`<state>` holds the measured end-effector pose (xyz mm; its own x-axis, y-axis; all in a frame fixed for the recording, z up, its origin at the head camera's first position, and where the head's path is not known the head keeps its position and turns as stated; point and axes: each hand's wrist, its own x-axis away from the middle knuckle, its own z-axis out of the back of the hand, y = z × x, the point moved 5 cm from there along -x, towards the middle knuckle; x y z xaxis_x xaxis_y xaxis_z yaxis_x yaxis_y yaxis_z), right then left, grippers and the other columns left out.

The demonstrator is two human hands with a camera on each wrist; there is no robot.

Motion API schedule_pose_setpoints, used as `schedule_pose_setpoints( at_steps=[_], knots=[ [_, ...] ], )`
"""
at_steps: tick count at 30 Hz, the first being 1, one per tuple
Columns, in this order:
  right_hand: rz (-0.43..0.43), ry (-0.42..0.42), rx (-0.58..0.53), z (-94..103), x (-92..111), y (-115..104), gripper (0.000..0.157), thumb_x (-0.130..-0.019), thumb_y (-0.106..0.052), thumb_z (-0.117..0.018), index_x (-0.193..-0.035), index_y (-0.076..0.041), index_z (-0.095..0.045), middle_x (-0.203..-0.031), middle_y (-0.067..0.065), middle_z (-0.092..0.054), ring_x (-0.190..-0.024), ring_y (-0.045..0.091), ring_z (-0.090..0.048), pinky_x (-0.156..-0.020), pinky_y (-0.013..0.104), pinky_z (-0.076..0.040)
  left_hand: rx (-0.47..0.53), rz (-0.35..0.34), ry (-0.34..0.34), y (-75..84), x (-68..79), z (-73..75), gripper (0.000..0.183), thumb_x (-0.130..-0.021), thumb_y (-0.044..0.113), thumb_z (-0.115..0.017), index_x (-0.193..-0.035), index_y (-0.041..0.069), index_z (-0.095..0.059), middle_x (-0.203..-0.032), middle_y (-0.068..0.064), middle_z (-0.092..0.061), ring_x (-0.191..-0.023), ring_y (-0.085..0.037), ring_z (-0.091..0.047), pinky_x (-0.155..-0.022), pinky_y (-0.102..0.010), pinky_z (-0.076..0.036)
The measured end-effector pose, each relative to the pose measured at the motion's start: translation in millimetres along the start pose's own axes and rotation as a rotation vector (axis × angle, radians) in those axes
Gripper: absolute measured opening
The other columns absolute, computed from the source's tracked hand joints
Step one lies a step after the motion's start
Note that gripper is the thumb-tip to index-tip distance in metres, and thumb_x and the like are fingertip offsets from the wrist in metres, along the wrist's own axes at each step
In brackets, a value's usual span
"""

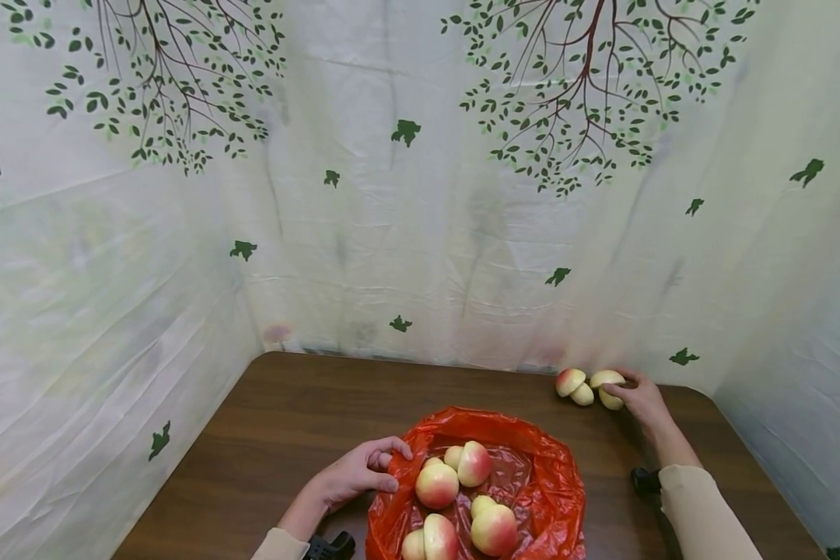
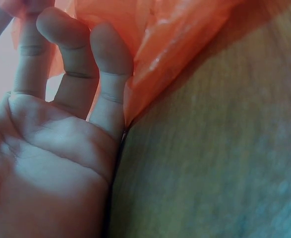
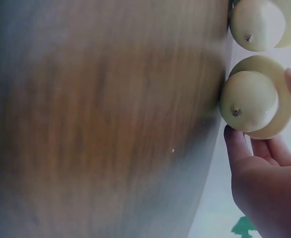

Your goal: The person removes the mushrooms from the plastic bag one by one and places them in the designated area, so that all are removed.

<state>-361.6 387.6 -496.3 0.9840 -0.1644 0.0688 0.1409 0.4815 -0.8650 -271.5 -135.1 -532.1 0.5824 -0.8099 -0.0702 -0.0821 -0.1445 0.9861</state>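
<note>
Fruit pair at the far right of the table, red bag nearer the person, one hand at each.
The right hand pinches the fruit pair between thumb and fingers, probably because its rounded shape could roll; a second pair rests just beside it. The left hand appears to pinch the bag's left rim, likely steadying its wide mouth around the peach-like fruits inside.

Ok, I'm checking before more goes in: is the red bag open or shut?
Open: the red bag has its mouth spread wide, with fruit visible inside.
</note>
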Motion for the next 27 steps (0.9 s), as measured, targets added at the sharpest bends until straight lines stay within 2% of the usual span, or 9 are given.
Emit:
schedule_pose_setpoints(
  at_steps=[4, 7, 11, 12, 15, 18, 20, 27],
  knots=[
    [-0.005, -0.02, -0.008, -0.7, -1, 2, 0.08, -0.106, -0.029, -0.063, -0.162, 0.012, -0.023, -0.161, 0.037, -0.033, -0.138, 0.041, -0.044, -0.104, 0.041, -0.047, 0.007, -0.007, -0.003, -0.6, -0.7, -0.1, 0.025, -0.104, 0.007, -0.065, -0.127, 0.012, -0.055, -0.106, 0.004, -0.08, -0.091, -0.005, -0.077, -0.08, -0.025, -0.065],
    [-0.005, -0.025, -0.025, -0.8, -2, 3, 0.081, -0.106, -0.028, -0.063, -0.162, 0.011, -0.021, -0.164, 0.037, -0.029, -0.143, 0.045, -0.039, -0.113, 0.052, -0.042, 0.01, -0.009, -0.003, -0.8, -0.8, -0.1, 0.025, -0.104, 0.007, -0.064, -0.127, 0.012, -0.055, -0.106, 0.004, -0.08, -0.091, -0.006, -0.077, -0.08, -0.026, -0.065],
    [-0.002, -0.028, -0.036, -0.2, -2, 4, 0.081, -0.106, -0.027, -0.063, -0.163, 0.011, -0.021, -0.165, 0.037, -0.028, -0.146, 0.045, -0.036, -0.118, 0.056, -0.038, 0.007, -0.007, -0.003, -0.7, -0.1, 0.0, 0.025, -0.105, 0.006, -0.063, -0.127, 0.012, -0.055, -0.106, 0.004, -0.08, -0.091, -0.006, -0.077, -0.081, -0.026, -0.065],
    [0.0, -0.027, -0.033, 0.4, -1, 4, 0.081, -0.106, -0.028, -0.063, -0.163, 0.011, -0.021, -0.164, 0.037, -0.029, -0.145, 0.045, -0.036, -0.116, 0.054, -0.04, 0.005, -0.006, -0.003, -0.7, 0.2, -0.1, 0.025, -0.105, 0.006, -0.063, -0.127, 0.013, -0.055, -0.106, 0.004, -0.08, -0.091, -0.006, -0.077, -0.08, -0.026, -0.065],
    [0.007, -0.015, -0.015, 3.1, 0, 6, 0.08, -0.106, -0.03, -0.064, -0.162, 0.011, -0.024, -0.162, 0.037, -0.034, -0.142, 0.042, -0.041, -0.105, 0.035, -0.048, 0.001, -0.004, -0.001, -0.3, 0.5, -0.5, 0.025, -0.105, 0.006, -0.064, -0.127, 0.013, -0.055, -0.106, 0.004, -0.08, -0.091, -0.006, -0.077, -0.08, -0.026, -0.065],
    [0.006, -0.005, 0.004, 6.4, 2, 7, 0.08, -0.106, -0.034, -0.063, -0.162, 0.01, -0.025, -0.16, 0.037, -0.038, -0.141, 0.04, -0.045, -0.089, 0.018, -0.044, -0.004, -0.009, 0.001, 0.2, 0.7, -0.7, 0.025, -0.104, 0.007, -0.064, -0.127, 0.012, -0.055, -0.106, 0.004, -0.08, -0.09, -0.006, -0.077, -0.08, -0.026, -0.065],
    [-0.001, -0.007, -0.003, 7.9, 4, 6, 0.08, -0.107, -0.035, -0.063, -0.162, 0.009, -0.025, -0.162, 0.037, -0.037, -0.144, 0.041, -0.043, -0.089, 0.017, -0.043, -0.004, -0.011, 0.001, 0.3, 0.7, -0.6, 0.024, -0.104, 0.007, -0.064, -0.127, 0.012, -0.055, -0.105, 0.004, -0.08, -0.09, -0.006, -0.077, -0.08, -0.025, -0.065],
    [0.006, -0.003, -0.038, 11.7, 13, 2, 0.082, -0.107, -0.035, -0.062, -0.164, 0.006, -0.021, -0.166, 0.037, -0.032, -0.154, 0.044, -0.036, -0.099, 0.024, -0.044, -0.007, -0.008, 0.001, -0.4, -0.3, 0.1, 0.024, -0.105, 0.008, -0.064, -0.127, 0.012, -0.055, -0.105, 0.004, -0.08, -0.089, -0.005, -0.077, -0.079, -0.025, -0.065]
  ],
)
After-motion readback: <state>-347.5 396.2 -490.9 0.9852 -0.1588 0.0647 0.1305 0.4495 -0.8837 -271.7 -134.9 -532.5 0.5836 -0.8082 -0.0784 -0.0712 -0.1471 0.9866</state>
